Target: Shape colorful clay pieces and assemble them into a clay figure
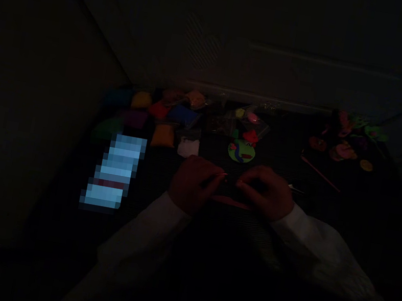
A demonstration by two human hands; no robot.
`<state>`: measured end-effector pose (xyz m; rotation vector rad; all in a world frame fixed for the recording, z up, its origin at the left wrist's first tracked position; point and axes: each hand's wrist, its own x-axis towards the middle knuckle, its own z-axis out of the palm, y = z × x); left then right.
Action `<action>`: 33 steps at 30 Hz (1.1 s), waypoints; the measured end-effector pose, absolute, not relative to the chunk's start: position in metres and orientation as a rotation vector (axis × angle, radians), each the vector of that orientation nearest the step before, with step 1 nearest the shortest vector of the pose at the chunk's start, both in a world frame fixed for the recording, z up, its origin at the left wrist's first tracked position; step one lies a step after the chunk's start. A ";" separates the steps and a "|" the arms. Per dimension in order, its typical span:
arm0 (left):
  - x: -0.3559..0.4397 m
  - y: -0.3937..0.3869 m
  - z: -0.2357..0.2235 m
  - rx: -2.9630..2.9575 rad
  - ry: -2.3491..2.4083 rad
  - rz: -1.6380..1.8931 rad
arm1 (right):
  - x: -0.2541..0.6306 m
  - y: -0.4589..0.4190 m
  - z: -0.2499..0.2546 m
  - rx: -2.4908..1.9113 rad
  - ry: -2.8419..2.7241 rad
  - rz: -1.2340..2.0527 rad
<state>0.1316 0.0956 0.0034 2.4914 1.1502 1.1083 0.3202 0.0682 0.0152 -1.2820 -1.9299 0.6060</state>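
Note:
My left hand (193,184) and my right hand (265,193) hover close together at the middle of the dark mat, fingertips pinched toward each other. Between them runs a thin reddish strip of modelling clay (230,202), its lower edge showing below my fingers. The dim light hides how much of it each hand grips, but both hands seem to hold it. A small pale tip (223,174) shows at my left fingertips; I cannot tell what it is.
Bags and lumps of coloured clay (168,113) lie beyond my hands. A round green clay piece (241,152) sits ahead, with finished clay shapes (342,144) and a pink stick (319,172) to the right. A pixelated blue patch (114,171) covers something on the left.

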 end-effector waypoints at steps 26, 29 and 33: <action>0.136 0.092 0.006 2.588 0.925 1.171 | 0.316 0.068 0.016 -1.307 -2.040 0.584; 0.136 0.092 0.007 2.583 0.910 1.159 | 0.315 0.068 0.017 -1.312 -2.041 0.586; 0.136 0.093 0.007 2.595 0.930 1.163 | 0.315 0.068 0.016 -1.301 -2.031 0.573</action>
